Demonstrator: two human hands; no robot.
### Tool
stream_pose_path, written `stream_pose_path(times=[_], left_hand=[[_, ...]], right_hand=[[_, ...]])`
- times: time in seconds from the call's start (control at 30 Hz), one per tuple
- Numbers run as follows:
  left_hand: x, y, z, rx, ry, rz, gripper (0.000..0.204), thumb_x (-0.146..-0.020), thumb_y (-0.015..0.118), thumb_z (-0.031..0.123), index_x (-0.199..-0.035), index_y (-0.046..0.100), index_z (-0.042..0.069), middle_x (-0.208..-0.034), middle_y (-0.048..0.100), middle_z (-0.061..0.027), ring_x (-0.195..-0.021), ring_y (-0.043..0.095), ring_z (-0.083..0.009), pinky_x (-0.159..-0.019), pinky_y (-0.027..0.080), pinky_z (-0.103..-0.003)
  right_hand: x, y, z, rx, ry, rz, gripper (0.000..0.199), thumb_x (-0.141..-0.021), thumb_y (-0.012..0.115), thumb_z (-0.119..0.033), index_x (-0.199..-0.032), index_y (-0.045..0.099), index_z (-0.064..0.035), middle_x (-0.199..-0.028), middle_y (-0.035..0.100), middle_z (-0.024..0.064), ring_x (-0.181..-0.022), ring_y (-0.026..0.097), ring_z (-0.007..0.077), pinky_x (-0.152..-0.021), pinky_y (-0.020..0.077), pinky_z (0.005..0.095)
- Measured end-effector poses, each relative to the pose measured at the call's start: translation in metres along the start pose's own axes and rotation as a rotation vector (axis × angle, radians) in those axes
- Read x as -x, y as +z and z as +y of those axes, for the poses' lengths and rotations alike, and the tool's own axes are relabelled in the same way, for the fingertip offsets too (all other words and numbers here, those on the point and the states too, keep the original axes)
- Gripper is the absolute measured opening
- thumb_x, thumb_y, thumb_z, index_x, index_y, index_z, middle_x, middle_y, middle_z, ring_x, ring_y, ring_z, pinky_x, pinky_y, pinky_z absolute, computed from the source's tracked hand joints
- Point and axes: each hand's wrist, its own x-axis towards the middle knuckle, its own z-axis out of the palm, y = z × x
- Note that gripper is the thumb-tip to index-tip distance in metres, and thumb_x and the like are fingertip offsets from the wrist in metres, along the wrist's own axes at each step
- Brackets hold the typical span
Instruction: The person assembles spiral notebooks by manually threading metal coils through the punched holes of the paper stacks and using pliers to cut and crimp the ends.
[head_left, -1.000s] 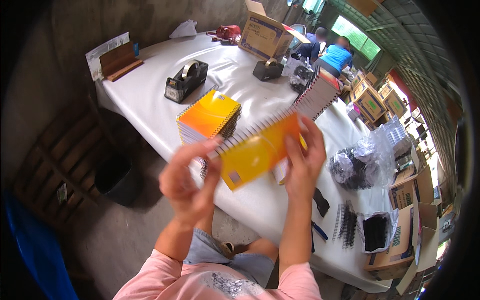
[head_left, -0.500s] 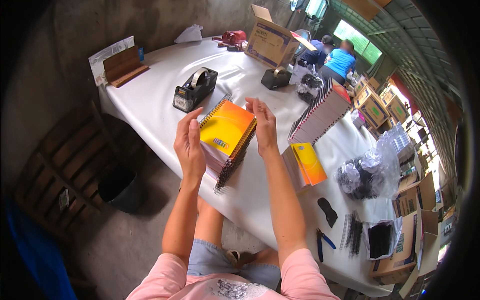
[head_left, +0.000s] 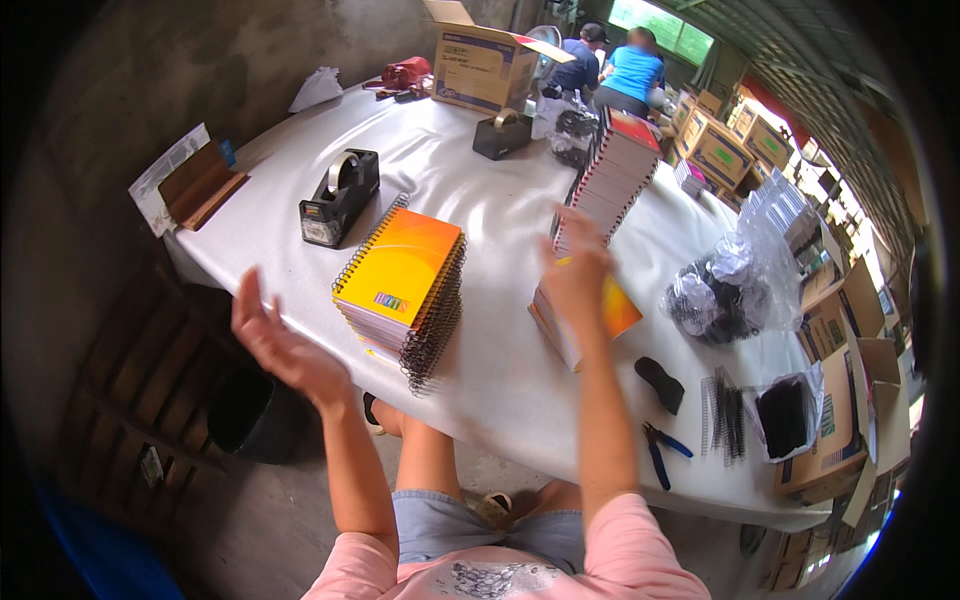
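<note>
Notebook stack mid-frame on table; left hand to its left. Tape dispenser behind stack, upper left. Second notebook pile right of centre, right hand over it, contact unclear. Book stack behind. Pliers lower right, left of binding coils. Bin lower left.

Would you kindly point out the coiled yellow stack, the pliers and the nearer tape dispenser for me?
Coiled yellow stack (head_left: 402,275): head view, on the top cover.
Pliers (head_left: 659,464): head view, on a handle.
Nearer tape dispenser (head_left: 347,206): head view, on its black body.
</note>
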Motion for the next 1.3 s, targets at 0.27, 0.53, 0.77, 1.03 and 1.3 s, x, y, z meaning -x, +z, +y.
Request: stream_pose_path(times=[0.27,0.53,0.77,1.03,1.3], left_hand=[[0.078,0.022,0.1,0.458,0.492,-0.243,0.041,-0.089,0.046,0.037,-0.112,0.045,0.003,-0.112,0.05,-0.0172,-0.121,0.041,-0.0353,-0.103,0.033,-0.044],[0.167,0.051,0.098,-0.151,0.383,-1.08,0.049,-0.077,0.064,0.029,-0.123,0.054,0.015,-0.126,0.051,-0.0078,-0.123,0.042,-0.0292,-0.106,0.016,-0.056],[0.246,0.043,0.038,-0.436,0.424,-1.291,0.046,-0.075,0.061,0.052,-0.103,0.063,0.015,-0.109,0.056,-0.0031,-0.12,0.041,-0.0272,-0.101,-0.007,-0.066],[0.265,0.066,0.048,-0.414,0.474,-1.178,0.044,-0.056,0.072,0.047,-0.071,0.053,0.011,-0.093,0.054,-0.0017,-0.097,0.045,-0.0283,-0.085,0.027,-0.05],[0.253,0.053,0.036,-0.417,0.515,-1.073,0.043,-0.054,0.076,0.043,-0.066,0.051,0.011,-0.092,0.053,-0.0056,-0.094,0.044,-0.0303,-0.08,0.032,-0.047]], right_hand=[[0.068,-0.089,0.124,0.19,0.626,-0.41,0.047,-0.078,0.063,-0.047,-0.101,0.063,-0.0057,-0.115,0.057,0.0113,-0.106,0.054,0.0307,-0.086,0.0426,0.0437],[0.1,-0.136,0.045,-0.169,0.329,0.035,0.015,-0.077,0.065,-0.004,-0.093,0.062,-0.0035,-0.075,0.064,0.0154,-0.064,0.065,0.0246,-0.057,0.0489,0.0315],[0.191,-0.155,0.055,-0.353,0.463,-0.268,0.03,-0.075,0.064,-0.003,-0.105,0.061,-0.007,-0.093,0.066,0.014,-0.086,0.064,0.0282,-0.073,0.0498,0.0349],[0.211,-0.2,0.211,0.486,0.721,-0.129,0.038,-0.082,0.055,-0.003,-0.12,0.052,-0.0082,-0.109,0.055,0.0182,-0.098,0.056,0.0354,-0.083,0.0451,0.0438],[0.173,-0.205,0.147,0.134,0.502,-0.197,0.028,-0.082,0.06,-0.006,-0.109,0.064,-0.0129,-0.095,0.048,0.014,-0.083,0.055,0.0309,-0.073,0.046,0.0384]])
